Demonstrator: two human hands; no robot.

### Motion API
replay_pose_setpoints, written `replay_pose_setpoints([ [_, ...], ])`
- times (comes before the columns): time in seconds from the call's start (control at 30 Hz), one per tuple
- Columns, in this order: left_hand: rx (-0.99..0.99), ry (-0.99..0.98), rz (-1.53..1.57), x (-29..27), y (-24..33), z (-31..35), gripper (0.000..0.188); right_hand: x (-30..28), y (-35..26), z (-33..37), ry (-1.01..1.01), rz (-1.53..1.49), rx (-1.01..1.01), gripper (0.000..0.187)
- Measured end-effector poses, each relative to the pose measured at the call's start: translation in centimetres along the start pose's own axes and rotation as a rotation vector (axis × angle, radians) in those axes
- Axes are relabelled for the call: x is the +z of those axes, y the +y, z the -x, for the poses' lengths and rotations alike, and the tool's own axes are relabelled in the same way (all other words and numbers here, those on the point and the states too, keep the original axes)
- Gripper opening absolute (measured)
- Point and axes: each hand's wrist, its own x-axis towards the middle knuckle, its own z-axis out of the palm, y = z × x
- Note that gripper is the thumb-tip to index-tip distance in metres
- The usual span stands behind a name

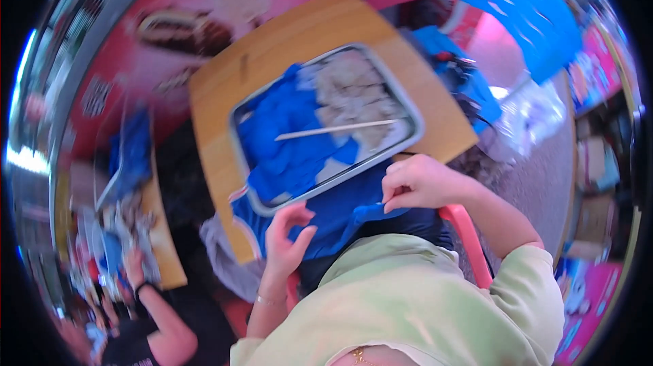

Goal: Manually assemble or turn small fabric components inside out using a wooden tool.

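In front of me, a grey-rimmed tray (pixel 413 115) holds a heap of blue cloth pieces (pixel 282 138) on its left and crumpled beige pieces (pixel 350 90) on its right. A thin pale stick (pixel 337 128) lies across both heaps. Blue fabric with a pale-edged border (pixel 323 226) spreads over my lap, below the tray's near edge. My right hand (pixel 416 184) pinches the end of a small blue cloth strip (pixel 369 213) above the lap. Beside the tray's near left corner, my left hand (pixel 289 237) is held with thumb and fingers apart, holding nothing visible.
The tray rests on a wooden table (pixel 214 104). A blue plastic chair (pixel 520 15) with dark items on it stands at the right, near a clear plastic bag (pixel 534 118). Another person's arm (pixel 160 305) reaches to a cluttered table (pixel 166 247) at lower left.
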Motion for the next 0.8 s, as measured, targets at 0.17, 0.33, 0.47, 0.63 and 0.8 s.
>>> replay_pose_setpoints([
  [0.17, -0.059, -0.181, -0.036, 2.0, 0.5, -1.3, 0.023, -8.5, 2.2, 13.2, 0.583, 0.161, 0.475, 0.016],
  [0.33, -0.128, -0.299, -0.056, 6.4, 0.5, -3.1, 0.023, -13.7, 8.6, 27.4, 1.078, 0.517, 0.984, 0.017],
  [0.47, -0.101, -0.339, -0.171, 8.0, 1.5, -3.6, 0.022, -17.2, 16.4, 30.8, 1.206, 0.614, 1.112, 0.019],
  [0.63, -0.168, -0.304, -0.239, 8.7, 1.5, -3.5, 0.019, -20.6, 29.2, 32.1, 1.000, 0.720, 1.337, 0.023],
  [0.8, -0.283, -0.212, -0.224, 8.7, 1.7, -2.4, 0.018, -20.9, 35.3, 30.1, 0.796, 0.509, 1.512, 0.030],
])
